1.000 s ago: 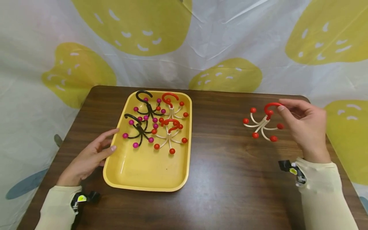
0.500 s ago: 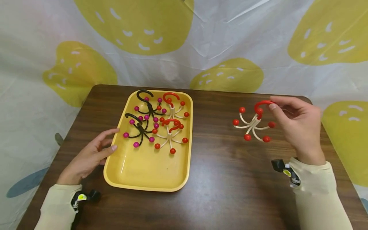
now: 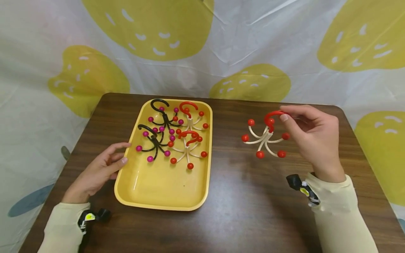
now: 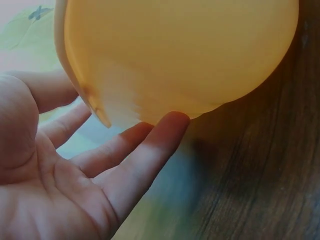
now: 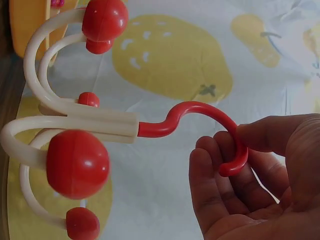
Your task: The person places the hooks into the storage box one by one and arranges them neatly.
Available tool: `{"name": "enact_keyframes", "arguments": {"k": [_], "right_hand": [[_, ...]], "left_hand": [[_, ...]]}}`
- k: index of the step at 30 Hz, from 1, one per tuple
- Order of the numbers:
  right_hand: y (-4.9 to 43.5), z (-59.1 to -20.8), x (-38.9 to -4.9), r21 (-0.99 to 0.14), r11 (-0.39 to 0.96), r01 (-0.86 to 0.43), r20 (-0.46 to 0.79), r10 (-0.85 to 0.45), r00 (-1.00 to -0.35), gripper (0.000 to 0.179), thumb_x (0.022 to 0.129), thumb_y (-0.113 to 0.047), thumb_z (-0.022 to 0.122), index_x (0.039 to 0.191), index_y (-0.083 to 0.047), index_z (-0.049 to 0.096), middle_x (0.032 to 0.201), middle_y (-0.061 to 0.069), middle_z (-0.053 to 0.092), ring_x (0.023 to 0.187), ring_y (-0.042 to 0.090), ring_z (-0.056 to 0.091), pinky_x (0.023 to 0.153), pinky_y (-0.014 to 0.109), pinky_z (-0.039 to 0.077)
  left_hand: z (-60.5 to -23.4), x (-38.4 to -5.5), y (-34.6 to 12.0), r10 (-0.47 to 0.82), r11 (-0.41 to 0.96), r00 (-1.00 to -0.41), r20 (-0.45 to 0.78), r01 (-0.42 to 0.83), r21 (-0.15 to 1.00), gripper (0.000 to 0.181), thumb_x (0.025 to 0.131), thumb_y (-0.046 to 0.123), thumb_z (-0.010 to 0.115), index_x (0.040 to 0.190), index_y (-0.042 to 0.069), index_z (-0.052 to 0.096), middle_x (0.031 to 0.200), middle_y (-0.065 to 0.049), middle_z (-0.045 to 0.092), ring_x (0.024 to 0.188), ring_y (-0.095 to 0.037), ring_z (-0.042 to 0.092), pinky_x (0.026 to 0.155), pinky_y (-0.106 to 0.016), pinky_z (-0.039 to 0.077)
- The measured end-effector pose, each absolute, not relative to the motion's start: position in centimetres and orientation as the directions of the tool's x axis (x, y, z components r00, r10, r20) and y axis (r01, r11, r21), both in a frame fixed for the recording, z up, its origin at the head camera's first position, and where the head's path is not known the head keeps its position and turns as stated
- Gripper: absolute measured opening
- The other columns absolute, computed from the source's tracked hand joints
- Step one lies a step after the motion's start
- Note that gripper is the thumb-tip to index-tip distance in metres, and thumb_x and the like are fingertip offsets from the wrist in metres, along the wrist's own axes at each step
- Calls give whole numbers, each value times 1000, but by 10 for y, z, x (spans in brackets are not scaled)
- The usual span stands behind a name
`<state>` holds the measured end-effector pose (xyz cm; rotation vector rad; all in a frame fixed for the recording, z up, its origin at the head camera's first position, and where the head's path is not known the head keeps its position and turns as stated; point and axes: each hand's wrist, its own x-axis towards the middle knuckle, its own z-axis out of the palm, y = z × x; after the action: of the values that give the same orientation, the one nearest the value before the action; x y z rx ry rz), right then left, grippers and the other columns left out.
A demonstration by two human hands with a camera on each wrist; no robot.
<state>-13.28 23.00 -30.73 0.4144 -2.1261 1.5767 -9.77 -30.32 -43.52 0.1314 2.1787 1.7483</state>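
My right hand (image 3: 316, 137) pinches the red hook of a multi-arm hook hanger (image 3: 265, 135) between thumb and fingers. Its cream arms curve outward and end in red balls; in the right wrist view the red hook (image 5: 192, 107) runs into a cream stem. The hanger hangs over the table, right of a yellow tray (image 3: 161, 207). My left hand (image 3: 98, 170) holds the tray's left side, thumb at the rim and fingers (image 4: 150, 155) against the outer wall. Inside the tray sit black hangers (image 3: 155, 142) with magenta balls, on the left, and red-and-cream hangers (image 3: 186, 149), on the right.
The brown wooden table (image 3: 246, 211) carries the tray left of its middle. Behind the table hangs a pale cloth (image 3: 234, 31) printed with yellow fruit. The tray's raised rim stands between its contents and the hanger held outside.
My right hand has carried the red-and-cream hanger leftward across the table, closer to the tray. My left hand and the tray have stayed in place.
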Motion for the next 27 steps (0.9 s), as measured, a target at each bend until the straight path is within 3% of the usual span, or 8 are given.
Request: {"name": "enact_keyframes", "arguments": {"k": [8, 15, 19, 27], "right_hand": [[210, -308, -130, -756, 362, -545, 570, -45, -821, 19, 91, 6, 76, 110, 4, 80, 97, -5, 80, 76, 7, 73, 68, 14, 58], [191, -307, -126, -771, 265, -579, 579, -85, -811, 19, 90, 10, 75, 107, 6, 80, 94, 6, 79, 66, 9, 67, 61, 16, 56], [179, -306, -122, -785, 186, -591, 580, -114, -806, 20, 88, 12, 74, 106, 7, 80, 94, 6, 80, 72, 11, 70, 65, 17, 57], [156, -302, -114, -741, 239, -628, 596, -196, -778, 23, 86, 13, 77, 105, -1, 82, 95, 8, 80, 81, 12, 74, 71, 18, 59]], "left_hand": [[-435, -97, -303, 255, 289, -947, -196, -119, 950, 55, 110, 21, 59, 158, 10, 37, 143, -33, 51, 103, -15, 74, 76, -43, 66], [-435, -97, -303, 248, 291, -948, -202, -126, 948, 54, 110, 21, 59, 158, 10, 36, 142, -33, 51, 102, -15, 74, 76, -44, 66], [-435, -97, -303, 246, 290, -947, -206, -131, 948, 54, 110, 22, 58, 159, 10, 36, 143, -34, 51, 103, -14, 74, 76, -44, 66], [-435, -97, -303, 251, 277, -942, -225, -153, 949, 56, 111, 23, 58, 160, 11, 34, 144, -35, 49, 104, -15, 74, 76, -46, 66]]}}
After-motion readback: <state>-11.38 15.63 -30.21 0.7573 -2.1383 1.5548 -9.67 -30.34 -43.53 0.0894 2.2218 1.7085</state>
